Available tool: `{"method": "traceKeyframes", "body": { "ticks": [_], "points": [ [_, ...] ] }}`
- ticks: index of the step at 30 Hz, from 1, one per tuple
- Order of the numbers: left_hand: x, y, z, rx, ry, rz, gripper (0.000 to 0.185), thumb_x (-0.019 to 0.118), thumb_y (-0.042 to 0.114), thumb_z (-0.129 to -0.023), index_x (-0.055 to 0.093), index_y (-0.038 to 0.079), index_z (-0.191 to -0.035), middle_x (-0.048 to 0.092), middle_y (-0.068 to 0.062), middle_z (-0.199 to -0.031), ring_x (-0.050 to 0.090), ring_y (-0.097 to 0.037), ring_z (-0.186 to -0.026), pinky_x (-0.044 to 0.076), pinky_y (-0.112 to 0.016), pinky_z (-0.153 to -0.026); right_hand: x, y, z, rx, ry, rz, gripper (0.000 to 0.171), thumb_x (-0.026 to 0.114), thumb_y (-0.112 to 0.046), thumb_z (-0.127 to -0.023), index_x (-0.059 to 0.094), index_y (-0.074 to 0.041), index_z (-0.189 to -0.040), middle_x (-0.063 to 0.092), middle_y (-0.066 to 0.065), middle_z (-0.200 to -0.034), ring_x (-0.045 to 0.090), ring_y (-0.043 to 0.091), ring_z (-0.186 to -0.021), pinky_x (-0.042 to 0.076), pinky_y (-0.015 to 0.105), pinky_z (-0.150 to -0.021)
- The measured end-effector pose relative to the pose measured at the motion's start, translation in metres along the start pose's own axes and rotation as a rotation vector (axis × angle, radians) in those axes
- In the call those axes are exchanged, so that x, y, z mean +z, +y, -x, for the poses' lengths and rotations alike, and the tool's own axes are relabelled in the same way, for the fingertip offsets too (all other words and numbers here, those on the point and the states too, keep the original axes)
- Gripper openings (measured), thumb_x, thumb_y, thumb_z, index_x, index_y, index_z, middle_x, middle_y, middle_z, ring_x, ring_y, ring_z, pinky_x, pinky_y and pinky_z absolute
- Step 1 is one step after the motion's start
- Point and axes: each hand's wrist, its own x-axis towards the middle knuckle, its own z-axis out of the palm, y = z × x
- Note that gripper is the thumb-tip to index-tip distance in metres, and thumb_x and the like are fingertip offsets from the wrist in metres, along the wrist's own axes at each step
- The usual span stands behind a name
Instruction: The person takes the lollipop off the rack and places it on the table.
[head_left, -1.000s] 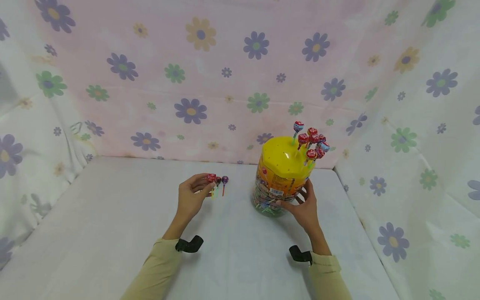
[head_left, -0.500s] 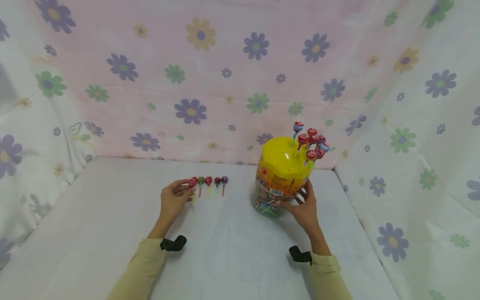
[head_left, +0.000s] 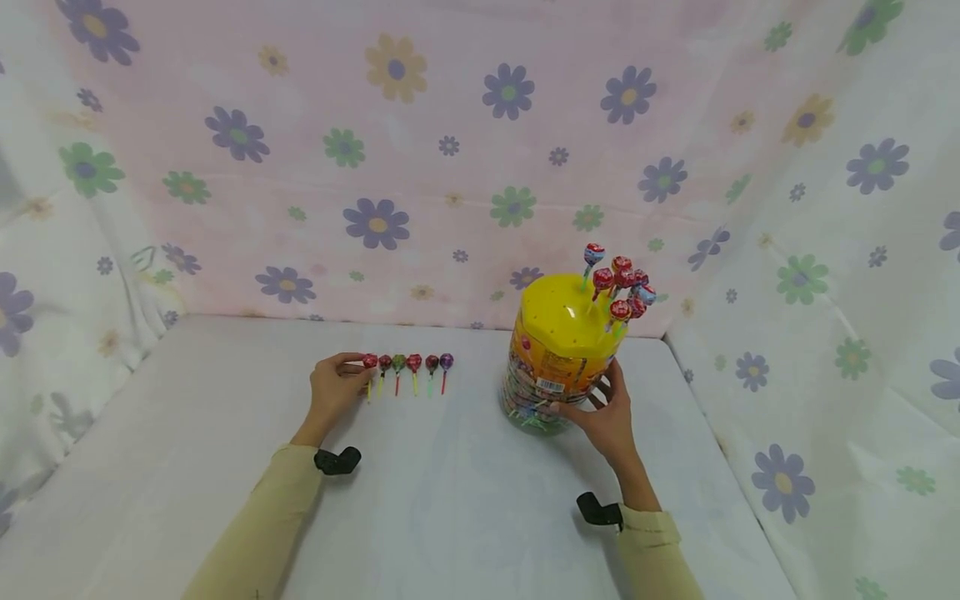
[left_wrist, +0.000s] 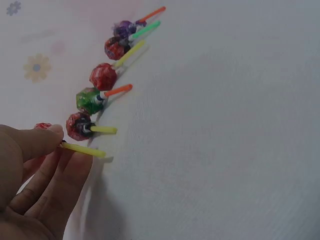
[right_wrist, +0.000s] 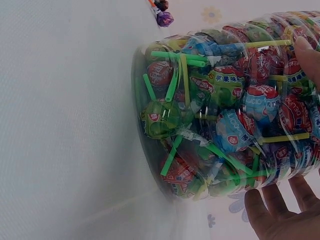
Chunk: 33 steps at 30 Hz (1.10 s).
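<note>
A clear jar (head_left: 551,379) full of wrapped lollipops stands on the white table, and its yellow lid (head_left: 558,321) has several lollipops (head_left: 621,283) stuck upright in its far right side. My right hand (head_left: 600,398) grips the jar's lower right side; in the right wrist view its fingers (right_wrist: 272,215) curl round the jar wall (right_wrist: 220,115). Left of the jar lies a row of lollipops (head_left: 414,363). My left hand (head_left: 357,375) pinches the leftmost one, a red lollipop (head_left: 370,361) with a yellow stick (left_wrist: 84,149), between thumb and fingers at the row's end.
Flowered cloth walls (head_left: 450,167) close the table (head_left: 465,500) in at the back and both sides. The lollipops in the row (left_wrist: 102,76) lie side by side with coloured sticks pointing toward me. Black wrist mounts (head_left: 337,460) sit on both sleeves.
My left hand has moved leftward along the table, and the row grew from two lollipops to several. The right hand and the jar have stayed still.
</note>
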Motion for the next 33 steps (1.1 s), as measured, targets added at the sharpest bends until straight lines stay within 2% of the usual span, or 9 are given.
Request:
{"method": "traceKeyframes", "body": {
  "ticks": [6,11,19,23,28,33],
  "points": [
    [-0.001,-0.007,-0.015,-0.037,-0.042,-0.068,0.034,0.072,0.004,-0.093,0.065,-0.009,-0.123,0.072,-0.031,-0.106,0.071,-0.007,-0.071,0.058,-0.018,-0.058,0.0,0.0,0.001,-0.013,0.004,0.007,0.101,0.085,-0.008,-0.083,0.02,-0.011,-0.161,0.037,0.019,-0.156,0.04,0.042,-0.142,0.037,0.056,-0.117],
    [0.0,-0.008,-0.019,-0.035,-0.059,-0.131,0.033,0.071,0.004,-0.093,0.065,-0.01,-0.122,0.072,-0.032,-0.107,0.072,-0.014,-0.073,0.058,-0.018,-0.059,0.0,-0.001,0.002,-0.016,0.005,0.003,0.1,0.084,-0.007,-0.083,0.021,-0.011,-0.16,0.037,0.02,-0.155,0.04,0.043,-0.142,0.037,0.057,-0.117],
    [0.0,-0.005,-0.017,0.026,-0.043,-0.274,0.035,0.073,0.011,-0.093,0.066,-0.011,-0.12,0.072,-0.029,-0.1,0.072,-0.031,-0.08,0.056,-0.025,-0.06,-0.001,0.001,0.002,-0.042,0.0,-0.003,0.099,0.085,-0.005,-0.082,0.023,-0.01,-0.16,0.038,0.02,-0.153,0.041,0.043,-0.141,0.037,0.058,-0.116],
    [0.0,-0.005,-0.016,0.056,-0.037,-0.313,0.034,0.072,0.01,-0.094,0.065,-0.011,-0.12,0.072,-0.027,-0.096,0.07,-0.027,-0.076,0.052,-0.025,-0.059,-0.001,0.002,0.002,-0.049,-0.002,-0.005,0.099,0.085,-0.005,-0.082,0.023,-0.01,-0.16,0.039,0.02,-0.152,0.041,0.042,-0.14,0.038,0.058,-0.116],
    [-0.006,-0.007,-0.011,0.06,-0.028,-0.316,0.037,0.071,0.012,-0.095,0.063,-0.012,-0.123,0.072,-0.025,-0.094,0.069,-0.021,-0.067,0.05,-0.022,-0.057,0.0,0.001,0.001,-0.041,-0.005,-0.006,0.1,0.085,-0.006,-0.082,0.023,-0.011,-0.16,0.039,0.02,-0.153,0.041,0.042,-0.141,0.038,0.057,-0.116],
    [-0.012,-0.007,-0.004,0.062,-0.009,-0.323,0.04,0.072,0.013,-0.094,0.062,-0.012,-0.124,0.072,-0.027,-0.097,0.07,-0.025,-0.073,0.052,-0.024,-0.06,-0.001,0.002,0.0,-0.037,-0.004,-0.003,0.1,0.085,-0.007,-0.082,0.022,-0.011,-0.16,0.038,0.019,-0.154,0.04,0.041,-0.141,0.038,0.057,-0.116]
  ]
}}
